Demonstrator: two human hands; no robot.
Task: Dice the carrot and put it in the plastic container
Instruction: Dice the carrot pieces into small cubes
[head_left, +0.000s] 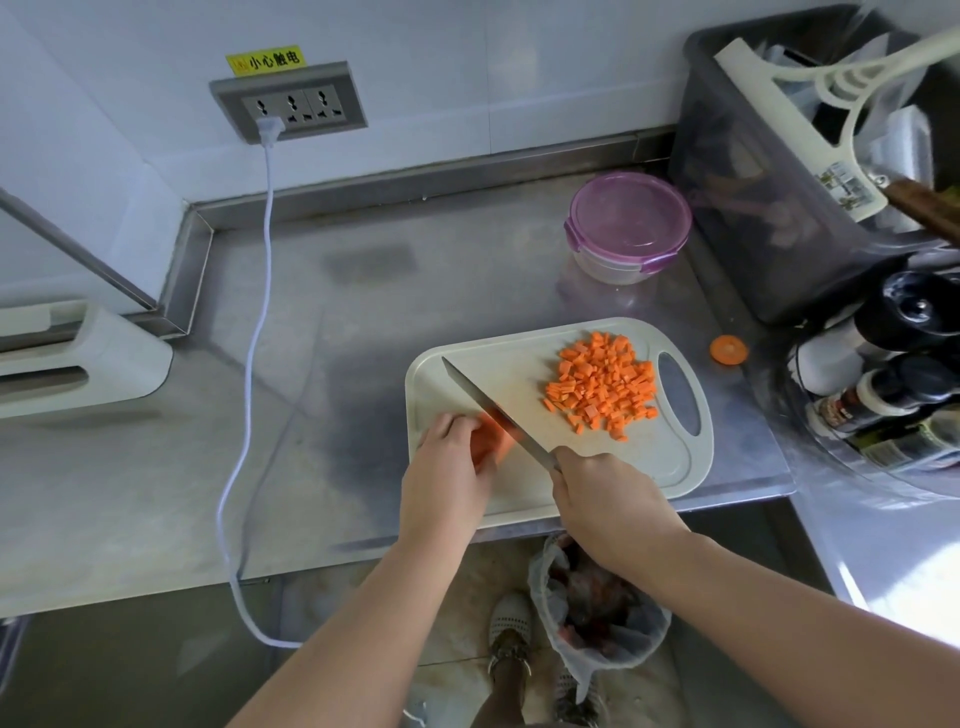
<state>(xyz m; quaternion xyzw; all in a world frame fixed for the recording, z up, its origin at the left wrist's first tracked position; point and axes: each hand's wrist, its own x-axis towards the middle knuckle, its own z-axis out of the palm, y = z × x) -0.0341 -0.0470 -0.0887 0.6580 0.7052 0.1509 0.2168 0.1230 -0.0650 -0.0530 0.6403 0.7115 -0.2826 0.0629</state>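
Carrot remainder (487, 442) lay at the cutting board's (649, 467) left end, held under the left hand's (449, 460) curled fingers. The right hand (608, 499) gripped the knife (493, 410), blade against it. Diced pile (602, 384) sat mid-board; the lidded plastic container (628, 228) stood well behind. Recommended: fingertips tucked back, even slices.

Left hand (447, 467): bare.
Right hand (602, 499): bare.
Forearms (769, 613): uncovered along the whole length in view.
Left shoe (511, 623): pale off-white upper, rounded toe, rows of small dark dots or perforations noted.
Right shoe (571, 696): same pale dotted upper; largely hidden, detail not made out.
Lower leg (506, 696): uncovered above the left shoe.
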